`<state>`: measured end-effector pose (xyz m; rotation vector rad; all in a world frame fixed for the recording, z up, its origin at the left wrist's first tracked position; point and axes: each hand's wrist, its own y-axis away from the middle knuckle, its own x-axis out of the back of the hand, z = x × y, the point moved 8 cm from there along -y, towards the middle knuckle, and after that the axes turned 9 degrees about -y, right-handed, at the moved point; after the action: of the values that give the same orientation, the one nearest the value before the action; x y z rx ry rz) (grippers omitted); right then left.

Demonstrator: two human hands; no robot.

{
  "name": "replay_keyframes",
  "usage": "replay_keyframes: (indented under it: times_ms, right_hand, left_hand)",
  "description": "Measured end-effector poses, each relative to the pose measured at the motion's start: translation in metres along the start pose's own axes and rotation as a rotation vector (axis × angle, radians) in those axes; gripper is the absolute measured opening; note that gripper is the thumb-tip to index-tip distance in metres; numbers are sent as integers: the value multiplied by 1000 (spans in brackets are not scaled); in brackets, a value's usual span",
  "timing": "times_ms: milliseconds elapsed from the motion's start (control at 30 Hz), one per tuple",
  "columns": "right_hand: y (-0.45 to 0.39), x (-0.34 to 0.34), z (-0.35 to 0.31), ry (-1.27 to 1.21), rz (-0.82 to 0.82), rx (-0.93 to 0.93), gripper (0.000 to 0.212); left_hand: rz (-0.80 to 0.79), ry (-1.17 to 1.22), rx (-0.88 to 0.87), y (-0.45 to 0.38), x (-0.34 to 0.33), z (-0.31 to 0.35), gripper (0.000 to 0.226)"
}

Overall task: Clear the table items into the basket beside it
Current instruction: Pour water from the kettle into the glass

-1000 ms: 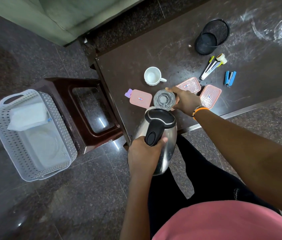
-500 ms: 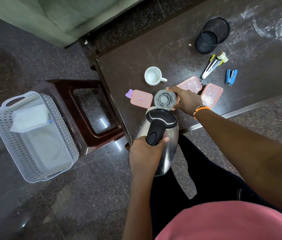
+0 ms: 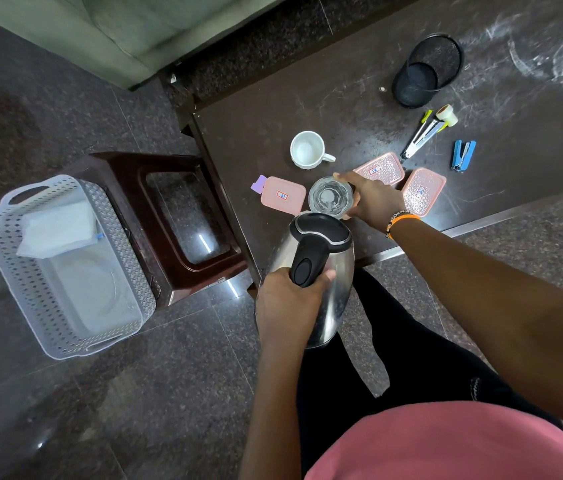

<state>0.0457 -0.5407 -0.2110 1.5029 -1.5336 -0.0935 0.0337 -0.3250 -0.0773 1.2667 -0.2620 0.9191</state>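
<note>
The basket [image 3: 65, 265] sits on the floor, well left of the bench [image 3: 342, 109]. Your left hand [image 3: 287, 306] grips the kettle [image 3: 321, 271]; swung carelessly, it could spill. Your right hand [image 3: 373, 199] holds the glass [image 3: 330, 199], which could slip.

Left hand [image 3: 287, 303] grips steel kettle [image 3: 321, 271] by its black handle at table [image 3: 342, 98] near edge. Right hand [image 3: 373, 199] holds clear glass [image 3: 330, 199]. White basket [image 3: 65, 265] on floor, far left.
</note>
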Motion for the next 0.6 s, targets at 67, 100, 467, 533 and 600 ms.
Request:
replay_keyframes:
  times_ms: [67,100,467,533,600]
  right_hand:
    - [0,-1,0,7,0,-5,60]
    - [0,-1,1,9,-1,-7,62]
    - [0,-3,3,10,5,0,63]
    - [0,-3,3,2,5,-2,62]
    - [0,-3,3,3,5,-2,61]
  left_hand:
    - [-4,3,7,0,0,0,47]
    - [-7,4,11,0,0,-1,46]
    - [-31,-28,2,0,1,2,42]
    - [-32,-18,7,0,0,1,42]
    - [-33,-15,7,0,0,1,43]
